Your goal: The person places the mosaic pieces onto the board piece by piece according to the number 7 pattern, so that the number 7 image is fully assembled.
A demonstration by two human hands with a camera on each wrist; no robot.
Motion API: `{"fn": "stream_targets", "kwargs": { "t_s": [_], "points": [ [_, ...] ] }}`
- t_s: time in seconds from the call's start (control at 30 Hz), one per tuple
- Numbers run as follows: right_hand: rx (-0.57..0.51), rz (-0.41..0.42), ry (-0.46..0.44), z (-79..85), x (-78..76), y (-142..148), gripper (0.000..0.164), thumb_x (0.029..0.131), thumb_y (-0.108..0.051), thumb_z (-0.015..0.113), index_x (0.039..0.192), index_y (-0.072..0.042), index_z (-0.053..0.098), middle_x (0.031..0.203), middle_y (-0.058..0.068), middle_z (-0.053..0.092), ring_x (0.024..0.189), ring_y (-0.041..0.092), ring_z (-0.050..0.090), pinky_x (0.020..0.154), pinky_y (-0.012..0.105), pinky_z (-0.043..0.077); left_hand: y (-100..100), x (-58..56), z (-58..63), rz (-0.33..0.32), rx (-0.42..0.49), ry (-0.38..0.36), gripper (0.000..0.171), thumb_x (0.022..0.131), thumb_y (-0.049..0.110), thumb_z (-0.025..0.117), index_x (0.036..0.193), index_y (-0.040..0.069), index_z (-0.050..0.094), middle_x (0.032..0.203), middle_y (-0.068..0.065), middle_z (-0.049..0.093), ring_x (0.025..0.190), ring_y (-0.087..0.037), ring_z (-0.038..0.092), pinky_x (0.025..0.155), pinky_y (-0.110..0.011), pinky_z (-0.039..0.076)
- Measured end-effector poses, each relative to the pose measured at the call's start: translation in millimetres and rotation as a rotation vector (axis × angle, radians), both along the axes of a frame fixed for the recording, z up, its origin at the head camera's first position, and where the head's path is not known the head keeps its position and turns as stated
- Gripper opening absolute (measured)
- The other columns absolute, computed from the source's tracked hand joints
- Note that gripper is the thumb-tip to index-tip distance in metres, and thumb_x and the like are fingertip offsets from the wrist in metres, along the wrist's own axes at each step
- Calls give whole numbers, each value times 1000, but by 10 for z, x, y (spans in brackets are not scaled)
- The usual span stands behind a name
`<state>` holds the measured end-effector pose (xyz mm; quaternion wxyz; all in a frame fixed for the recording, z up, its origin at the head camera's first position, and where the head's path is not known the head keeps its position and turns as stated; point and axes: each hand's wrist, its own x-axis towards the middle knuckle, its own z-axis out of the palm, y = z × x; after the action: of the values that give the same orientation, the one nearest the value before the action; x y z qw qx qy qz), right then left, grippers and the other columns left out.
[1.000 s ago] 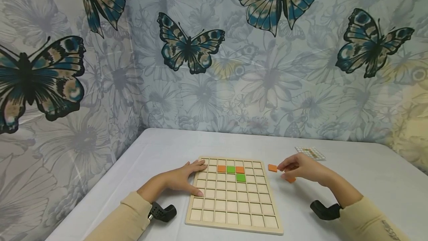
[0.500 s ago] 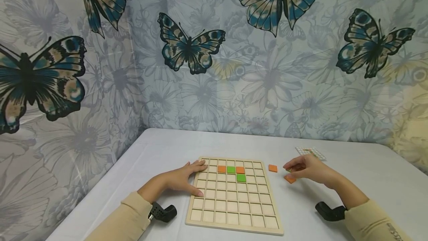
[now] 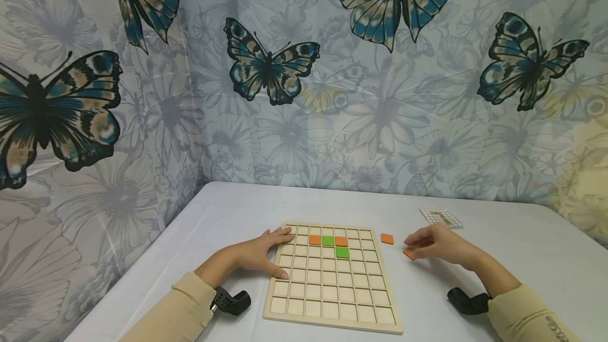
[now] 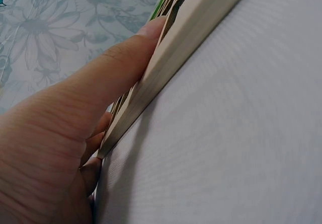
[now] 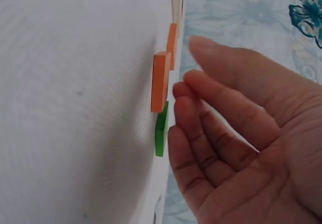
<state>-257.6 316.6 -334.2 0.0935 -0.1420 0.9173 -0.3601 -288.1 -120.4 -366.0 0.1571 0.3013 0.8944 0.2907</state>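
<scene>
A pale wooden grid board lies on the white table with two orange tiles and two green tiles in its upper cells. My left hand rests on the board's left edge, fingers spread, with the thumb lying over the rim. To the right of the board, my right hand hovers with fingers loosely bent. Below them, an orange tile and a green tile lie close together, apart from the fingertips. Another loose orange tile sits nearer the board.
A small card with a printed colored grid lies behind my right hand. The white tablecloth reaches back to a wall hanging with butterflies. A black wrist device is on each forearm.
My right hand has drawn right, away from the loose orange tile by the board, and stays over the orange and green pair. My left hand and the board have not moved.
</scene>
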Motion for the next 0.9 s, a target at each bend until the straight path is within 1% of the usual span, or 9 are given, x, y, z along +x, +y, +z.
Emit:
{"fn": "stream_targets", "kwargs": {
  "t_s": [0.1,0.27,0.33,0.5,0.67,0.9],
  "points": [
    [15,-11,7,-18,-2,17,43,76,-27,77,108,0,68,112,16,65,96,17,62,74,21,52,4,-2,2,0,-3,3,92,69,48,79,146,27,33,158,2,10,144,-39,-4,113,-62,6],
    [36,-17,28,-33,-11,32,40,75,-23,77,107,0,69,113,18,65,98,21,62,76,25,53,0,-10,-6,1,-6,11,92,69,48,78,145,28,33,158,3,10,144,-39,-4,113,-62,6],
    [48,-8,44,-36,-12,33,39,75,-22,77,106,0,69,112,18,66,98,22,62,75,25,53,-3,-12,-10,2,-8,12,92,68,49,78,145,28,33,158,3,10,144,-39,-4,113,-62,7],
    [75,26,75,-36,-13,34,32,75,-15,76,103,0,70,107,16,67,94,21,60,70,20,50,-9,-12,-10,2,-3,9,92,68,49,78,146,28,33,158,2,10,144,-39,-5,113,-62,6],
    [82,34,76,-47,-25,35,27,74,-9,75,99,0,70,104,14,67,93,20,58,69,18,49,-10,-15,-12,0,1,7,92,69,48,79,146,28,33,158,2,10,144,-39,-5,113,-61,5],
    [97,11,71,-41,-9,23,27,73,-10,76,98,-1,71,102,12,67,91,18,58,69,19,49,-4,-15,-12,0,3,8,92,69,47,79,146,27,33,158,1,9,144,-39,-5,114,-61,5]
  ]
}}
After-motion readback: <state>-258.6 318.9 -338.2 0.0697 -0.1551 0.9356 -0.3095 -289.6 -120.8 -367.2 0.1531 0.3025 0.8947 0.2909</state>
